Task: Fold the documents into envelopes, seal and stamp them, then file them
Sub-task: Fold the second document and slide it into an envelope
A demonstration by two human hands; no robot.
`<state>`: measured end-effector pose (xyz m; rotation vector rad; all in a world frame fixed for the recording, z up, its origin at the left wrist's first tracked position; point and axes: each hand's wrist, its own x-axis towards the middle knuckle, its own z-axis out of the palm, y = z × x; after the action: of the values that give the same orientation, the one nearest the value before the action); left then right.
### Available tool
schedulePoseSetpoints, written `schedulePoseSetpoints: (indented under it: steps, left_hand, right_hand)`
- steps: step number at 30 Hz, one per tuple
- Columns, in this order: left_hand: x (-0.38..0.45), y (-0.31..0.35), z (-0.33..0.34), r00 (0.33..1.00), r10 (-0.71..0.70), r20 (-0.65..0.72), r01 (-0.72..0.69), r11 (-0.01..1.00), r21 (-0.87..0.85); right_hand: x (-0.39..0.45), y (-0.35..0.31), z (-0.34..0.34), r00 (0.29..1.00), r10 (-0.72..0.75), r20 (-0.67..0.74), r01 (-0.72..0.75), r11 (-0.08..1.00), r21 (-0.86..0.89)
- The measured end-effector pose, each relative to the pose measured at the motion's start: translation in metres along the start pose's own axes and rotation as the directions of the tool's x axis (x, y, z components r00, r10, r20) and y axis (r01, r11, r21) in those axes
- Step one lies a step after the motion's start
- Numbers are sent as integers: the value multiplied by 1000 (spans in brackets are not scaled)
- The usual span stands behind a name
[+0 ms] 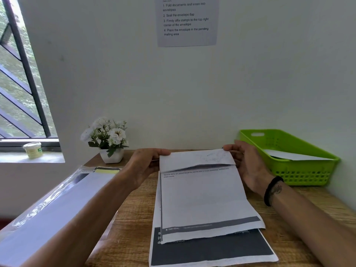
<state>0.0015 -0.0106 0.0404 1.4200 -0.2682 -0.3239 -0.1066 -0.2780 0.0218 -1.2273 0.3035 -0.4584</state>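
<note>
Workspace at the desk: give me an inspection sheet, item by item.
Surface: wooden table, against a white wall.
Job's things: document with its far edge folded over, atop a dark-printed sheet; plastic-wrapped pack at left.
Clutter: potted flowers; green basket holding paper.
Grips: left hand and right hand each pinch a corner of the fold.
Cables: nothing seen.
Surroundings: instruction sheet on wall; window; jar on sill.

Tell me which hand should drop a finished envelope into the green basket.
Right, probably. The right hand pinches the document at its far corner, right beside the green basket. The left hand grips the opposite corner, farther away.
</note>
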Motion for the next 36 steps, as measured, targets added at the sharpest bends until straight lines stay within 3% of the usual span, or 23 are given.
schedulePoseSetpoints:
  steps: [6,13,20,28,36]
  left_hand:
    - [-2,-1,-3,997,36,66,-38,999,35]
    - [1,-9,-6,976,-17,216,-24,983,183]
    - [6,-10,-7,990,15,138,-34,990,134]
    - [-1,-9,-3,981,-30,193,-18,971,238]
    - [10,-12,-10,996,-10,84,0,994,111]
  right_hand:
    - [4,15,1,987,-153,48,159,972,-172]
    - [0,10,2,978,-209,-7,208,972,-106]
    - [-3,8,2,980,-186,71,195,970,-149]
    - [0,10,-2,971,-229,76,239,952,-189]
    - [-6,4,1,967,-119,225,167,965,-205]
